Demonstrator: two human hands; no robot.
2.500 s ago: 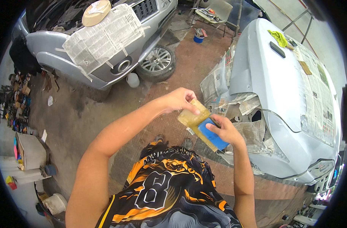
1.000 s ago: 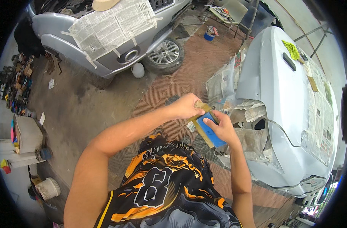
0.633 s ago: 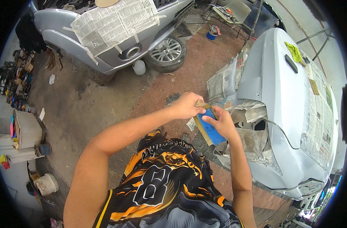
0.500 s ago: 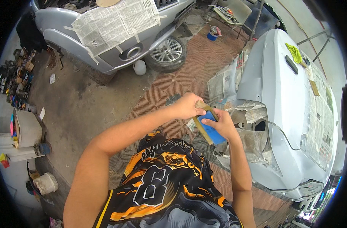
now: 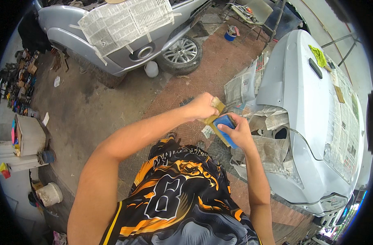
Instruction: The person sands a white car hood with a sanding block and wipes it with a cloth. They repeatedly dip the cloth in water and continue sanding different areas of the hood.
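The blue block [image 5: 224, 120] is in the right hand [image 5: 241, 132], just left of the pale car [image 5: 297, 110]; the thumb lies across its face while the other fingers wrap the side toward the car, partly hidden. The left hand [image 5: 203, 107], farther from the pale car, is curled closed on a yellowish sheet [image 5: 211, 119], whose upper end sticks out past the knuckles and whose lower strip shows along the block's edge on the side away from the car. How far the sheet runs beneath the block is hidden. Loose newspaper [image 5: 240, 87] hangs against the pale car's left side. On top of the car rest a lime-green cloth [image 5: 317, 56], a dark oblong pad [image 5: 315, 68] and a small brown piece [image 5: 339, 94], with masking newspaper [image 5: 342, 126] spread over its right part. A blue tin [image 5: 230, 34] stands left of the pale car's far end, near a chair [image 5: 258, 12]. Well left of the pale car are a wheel [image 5: 180, 53], a white container [image 5: 151, 69] and a silver vehicle [image 5: 80, 41].
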